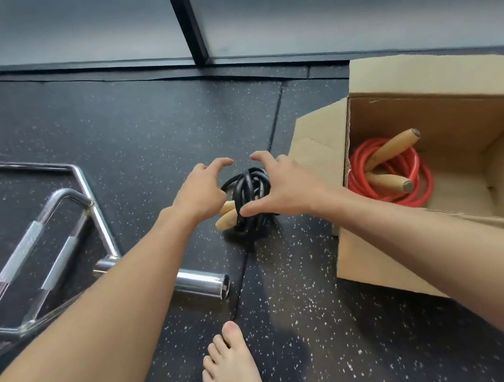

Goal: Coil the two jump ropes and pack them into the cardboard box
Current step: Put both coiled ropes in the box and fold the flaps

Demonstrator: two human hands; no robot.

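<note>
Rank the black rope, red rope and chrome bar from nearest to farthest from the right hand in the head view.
1. Black rope, on the floor, partly under the right hand.
2. Red rope, inside the cardboard box, right.
3. Chrome bar, floor, far left.

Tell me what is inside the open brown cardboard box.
In the brown cardboard box lies a coiled red jump rope with two wooden handles. The right forearm and near wall cover the floor's near part; anything there is unseen.
</note>
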